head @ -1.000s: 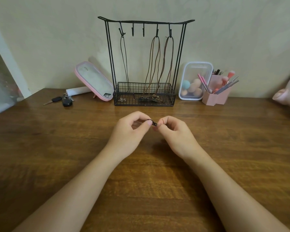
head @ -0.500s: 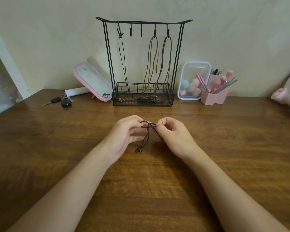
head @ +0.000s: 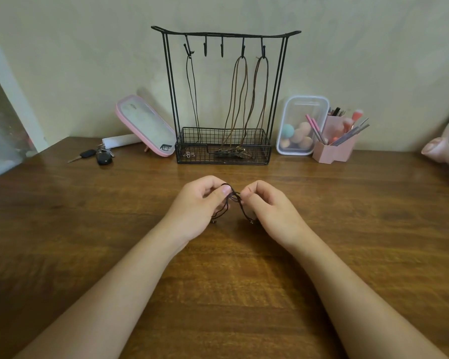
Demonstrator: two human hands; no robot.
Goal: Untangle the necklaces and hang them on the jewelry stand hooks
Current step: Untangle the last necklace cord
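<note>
In the head view, the only writing we find is a small dark logo on the lower corner of the pink-framed mirror (head: 145, 123), left of centre, too small to read.

We count five hooks on the top bar of the black wire jewelry stand (head: 226, 35) at upper centre. Three carry necklaces: one black cord necklace (head: 192, 94) on the leftmost hook and two brown cord necklaces (head: 240, 94) on the two rightmost, their pendants lying in the stand's mesh basket.

At frame centre, above the wooden table (head: 347, 229), both hands work one tangled dark necklace (head: 232, 196). The left hand (head: 197, 206) pinches it between thumb and curled fingers. The right hand (head: 270, 208) pinches it just opposite, fingers curled in. Two loose ends hang down, one beside each hand, close to the tabletop.

At left lies one bunch of keys (head: 99, 156). Right of the stand sit one clear box (head: 303, 107) holding one teal and several peach sponges, and one pink holder (head: 332, 151) of brushes.
</note>
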